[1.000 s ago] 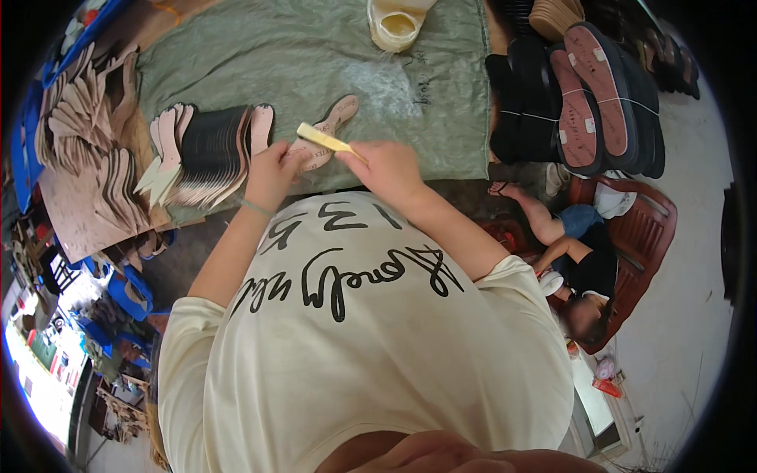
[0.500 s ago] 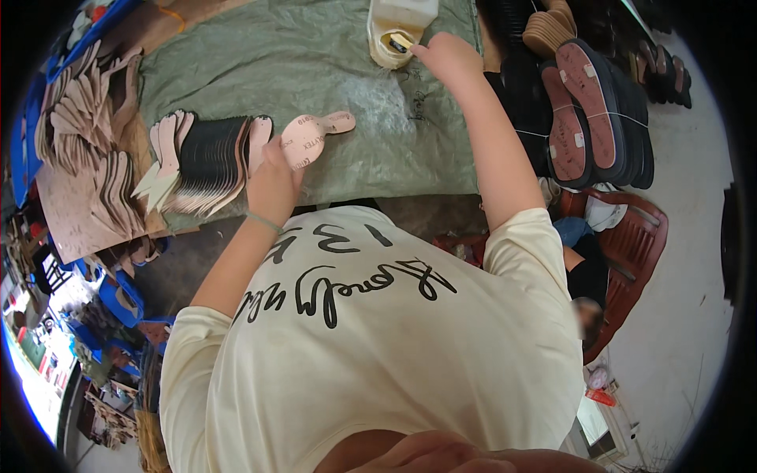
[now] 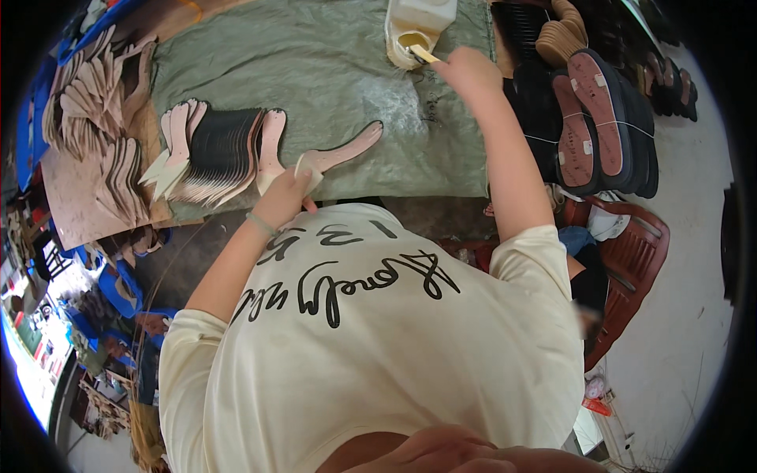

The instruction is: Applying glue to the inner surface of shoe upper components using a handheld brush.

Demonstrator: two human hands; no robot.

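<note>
My left hand is closed on a pinkish insole with a dark edge. Its narrow end points away to the right, and a pale curved part stands up beside my fingers. At the far side of the table, my right hand grips the pale handle of a brush. The brush's working end is inside the opening of a cut-open white plastic jug with yellowish residue around its rim. A row of overlapping insoles, dark and pink with pale ends, lies just left of my left hand.
A green sheet covers the table. Loose beige pieces are heaped on a board at the left. Tied bundles of dark and reddish soles stand at the right. Nearby are a reddish-brown chair and part of another person.
My left hand has lowered toward me and turned the insole, so its printed wide face no longer shows. My right hand keeps the brush at the jug, with more handle showing.
</note>
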